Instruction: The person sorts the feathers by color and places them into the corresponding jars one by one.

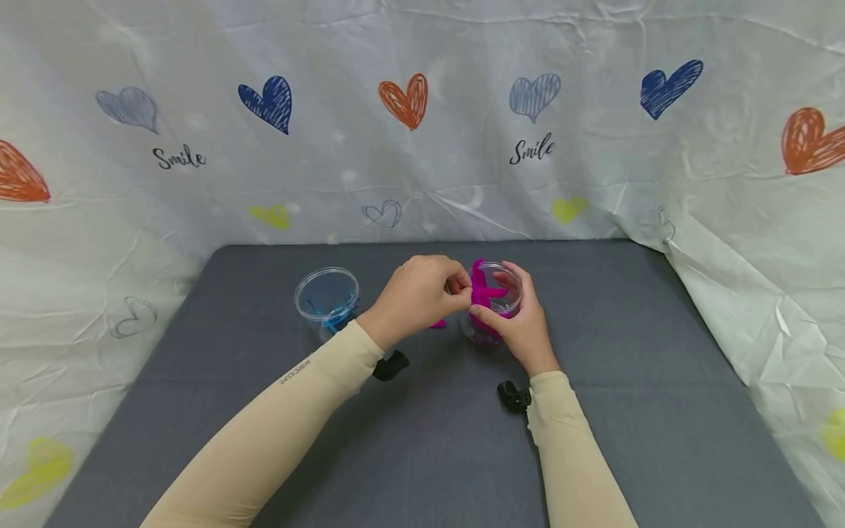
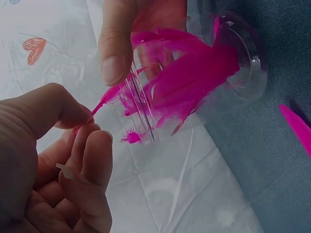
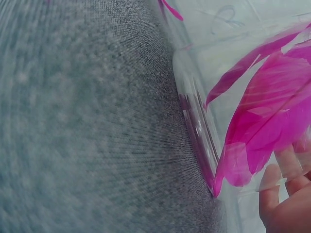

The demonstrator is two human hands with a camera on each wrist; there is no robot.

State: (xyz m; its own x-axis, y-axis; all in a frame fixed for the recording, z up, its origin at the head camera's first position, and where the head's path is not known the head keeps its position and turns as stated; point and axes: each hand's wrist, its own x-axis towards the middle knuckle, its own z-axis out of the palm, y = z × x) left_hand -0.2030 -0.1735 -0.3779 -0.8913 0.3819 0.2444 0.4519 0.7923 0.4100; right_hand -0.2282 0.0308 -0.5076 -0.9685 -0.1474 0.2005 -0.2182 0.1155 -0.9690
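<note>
A clear round plastic jar [image 1: 470, 334] filled with magenta feathers [image 2: 189, 73] stands on the grey cloth, and my right hand [image 1: 528, 334] grips it round the side. My left hand [image 1: 420, 295] is at the jar's mouth. Between thumb and fingertips it pinches the thin end of a magenta feather [image 2: 100, 102], which leads to the rim. In the right wrist view, broad feathers [image 3: 274, 107] press against the jar's transparent wall, with a few right fingers behind it. A loose magenta feather [image 2: 297, 127] lies on the cloth beside the jar, mostly hidden by my left hand in the head view.
Left of my hands stands a second clear jar [image 1: 301, 302] with blue feathers [image 1: 339, 317] inside. Grey cloth [image 1: 607, 352] covers the table. A white sheet printed with hearts [image 1: 449, 169] hangs behind it and along both sides.
</note>
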